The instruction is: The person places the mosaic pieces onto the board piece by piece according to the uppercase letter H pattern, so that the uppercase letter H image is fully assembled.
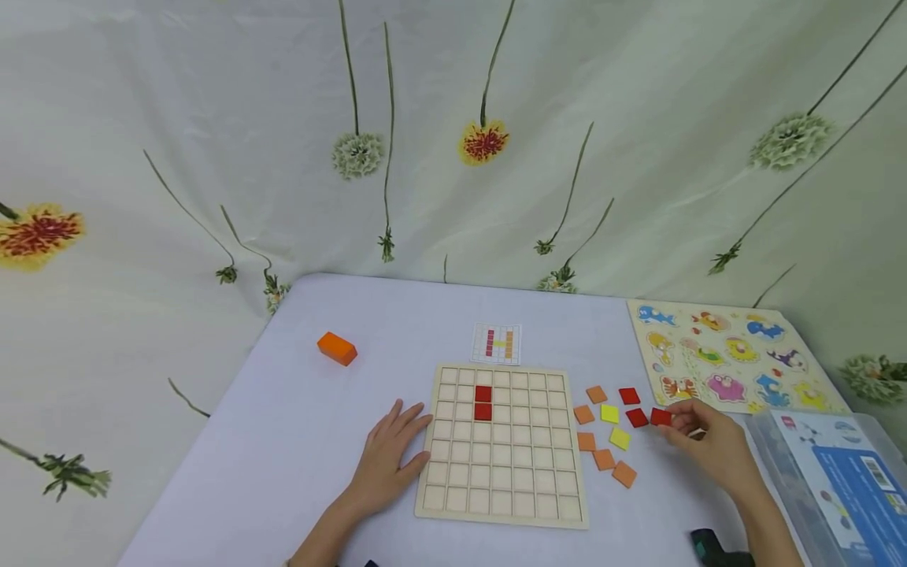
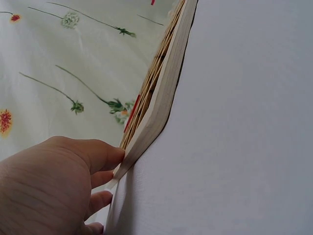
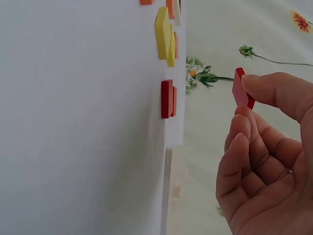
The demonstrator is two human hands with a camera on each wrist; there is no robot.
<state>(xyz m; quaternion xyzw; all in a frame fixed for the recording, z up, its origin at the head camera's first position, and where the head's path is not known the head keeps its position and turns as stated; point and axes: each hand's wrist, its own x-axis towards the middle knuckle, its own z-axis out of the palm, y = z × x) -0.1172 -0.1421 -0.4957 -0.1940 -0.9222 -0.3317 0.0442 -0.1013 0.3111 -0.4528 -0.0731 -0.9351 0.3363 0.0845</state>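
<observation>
I watch the right grip (image 1: 708, 437) pinch a red tile (image 1: 661, 416) above the table (image 1: 283, 457). Just left of that grip lie two more red tiles (image 1: 636, 417), then yellow tiles (image 1: 620, 439) and orange tiles (image 1: 604, 459); farther left, the outspread left grip (image 1: 388, 453) touches a gridded board (image 1: 501, 479).

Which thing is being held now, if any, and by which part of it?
The right grip pinches a red tile by the edge nearest it; the left grip only touches the wooden board.

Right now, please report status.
Left hand touches board. Right hand pinches red tile. Board holds two red tiles. Loose tiles between right hand and board.
</observation>
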